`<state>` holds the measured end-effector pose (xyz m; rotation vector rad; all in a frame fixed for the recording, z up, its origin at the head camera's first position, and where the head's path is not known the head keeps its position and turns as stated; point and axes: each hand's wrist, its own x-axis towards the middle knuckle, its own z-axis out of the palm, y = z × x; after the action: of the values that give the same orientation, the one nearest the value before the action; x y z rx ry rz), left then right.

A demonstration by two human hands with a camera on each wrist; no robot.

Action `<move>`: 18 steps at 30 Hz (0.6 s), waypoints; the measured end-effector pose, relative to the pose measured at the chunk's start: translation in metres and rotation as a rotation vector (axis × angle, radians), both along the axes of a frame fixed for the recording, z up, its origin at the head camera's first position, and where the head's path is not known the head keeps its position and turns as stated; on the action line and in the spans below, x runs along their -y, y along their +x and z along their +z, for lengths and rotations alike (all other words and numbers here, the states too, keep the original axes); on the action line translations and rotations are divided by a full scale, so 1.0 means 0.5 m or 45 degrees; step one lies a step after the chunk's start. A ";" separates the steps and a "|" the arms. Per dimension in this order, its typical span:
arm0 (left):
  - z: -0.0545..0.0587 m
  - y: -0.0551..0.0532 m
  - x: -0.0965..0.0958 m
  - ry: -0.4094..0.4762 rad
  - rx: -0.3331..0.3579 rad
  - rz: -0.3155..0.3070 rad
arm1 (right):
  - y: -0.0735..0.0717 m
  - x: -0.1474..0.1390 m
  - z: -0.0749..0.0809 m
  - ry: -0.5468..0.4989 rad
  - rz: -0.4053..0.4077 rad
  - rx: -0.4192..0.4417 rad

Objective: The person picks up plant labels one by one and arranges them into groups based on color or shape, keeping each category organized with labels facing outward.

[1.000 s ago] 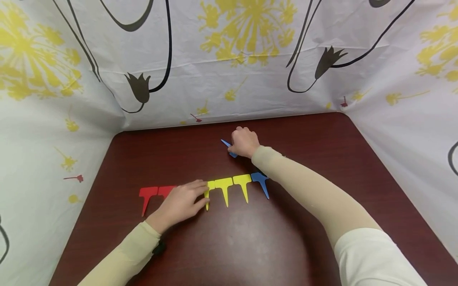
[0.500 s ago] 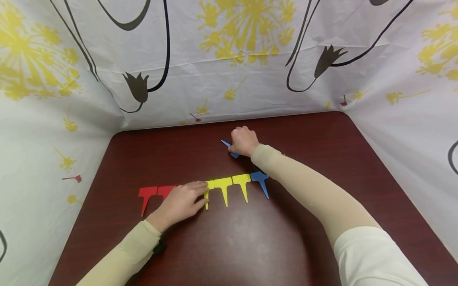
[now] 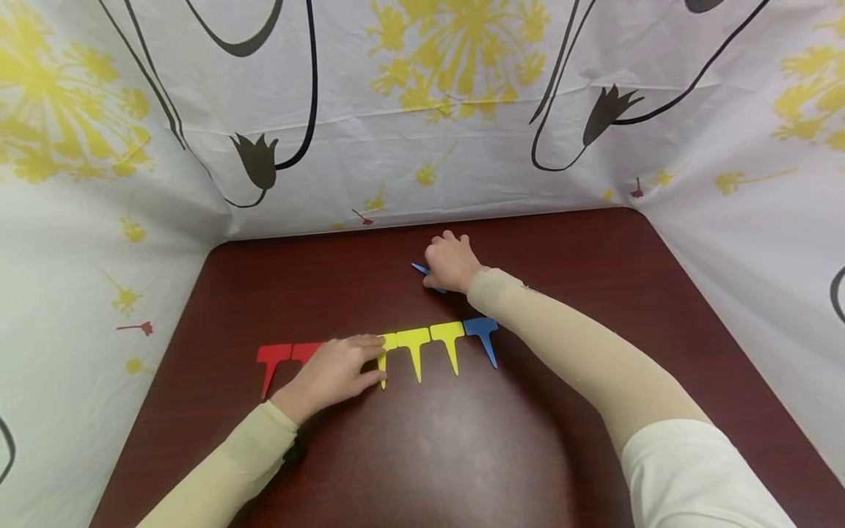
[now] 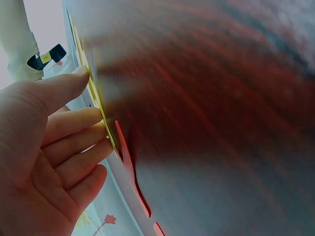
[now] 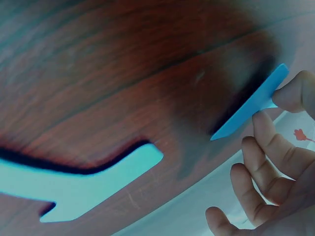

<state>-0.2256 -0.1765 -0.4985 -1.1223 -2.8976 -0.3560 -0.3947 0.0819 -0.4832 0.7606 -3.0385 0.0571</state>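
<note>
In the head view, T-shaped plant labels lie in a row: red labels (image 3: pixel 273 355) at the left, yellow labels (image 3: pixel 414 339) in the middle and a dark blue label (image 3: pixel 481 327) at the right end. My left hand (image 3: pixel 337 371) rests over the row, fingertips touching a yellow label (image 4: pixel 92 82), and covers part of the row. Beyond the row, my right hand (image 3: pixel 452 262) pinches another blue plant label (image 5: pixel 251 105) between thumb and index finger, tilted above the table in the right wrist view. Its other fingers are spread loosely.
The dark red-brown table (image 3: pixel 422 455) has a rounded far corner at each side. A white sheet (image 3: pixel 409 169) with yellow and dark flower prints hangs around the back and sides.
The blue plant label in my right hand has tilted, so its wide end shows thinner. The right hand has shifted very slightly; the left hand stays in place.
</note>
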 end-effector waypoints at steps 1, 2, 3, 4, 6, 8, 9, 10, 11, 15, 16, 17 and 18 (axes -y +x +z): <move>0.001 0.000 0.000 0.000 0.004 -0.001 | 0.001 -0.003 0.002 -0.002 0.005 0.000; 0.001 -0.001 0.000 0.001 0.006 -0.002 | 0.001 -0.006 0.004 -0.009 0.010 0.000; 0.001 -0.001 0.000 0.002 0.007 -0.003 | 0.002 -0.009 0.006 -0.014 0.016 -0.002; 0.002 -0.001 0.000 0.003 0.009 -0.005 | 0.003 -0.014 0.009 -0.020 0.022 -0.006; 0.002 -0.002 -0.001 0.001 0.008 -0.007 | 0.005 -0.024 0.015 -0.025 0.040 -0.025; 0.002 -0.003 -0.002 -0.001 0.009 -0.010 | 0.007 -0.037 0.020 -0.024 0.074 -0.050; 0.002 -0.003 -0.002 -0.003 0.010 -0.009 | 0.008 -0.044 0.022 -0.025 0.096 -0.061; 0.002 -0.003 -0.002 -0.003 0.012 -0.009 | 0.008 -0.051 0.024 -0.025 0.124 -0.074; 0.002 -0.003 -0.002 -0.006 0.011 -0.009 | 0.010 -0.058 0.026 -0.024 0.156 -0.087; 0.001 -0.004 -0.003 -0.003 0.007 -0.009 | 0.016 -0.088 0.035 -0.036 0.303 -0.116; 0.001 -0.004 -0.003 -0.002 0.005 -0.010 | 0.018 -0.095 0.038 -0.037 0.343 -0.122; 0.000 -0.005 -0.003 -0.003 0.002 -0.011 | 0.021 -0.103 0.040 -0.039 0.382 -0.123; 0.000 -0.005 -0.004 -0.004 -0.001 -0.012 | 0.023 -0.110 0.042 -0.043 0.421 -0.122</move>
<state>-0.2281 -0.1746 -0.4988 -1.1371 -2.8945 -0.3509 -0.3831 0.1369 -0.4624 1.2156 -2.7834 0.0714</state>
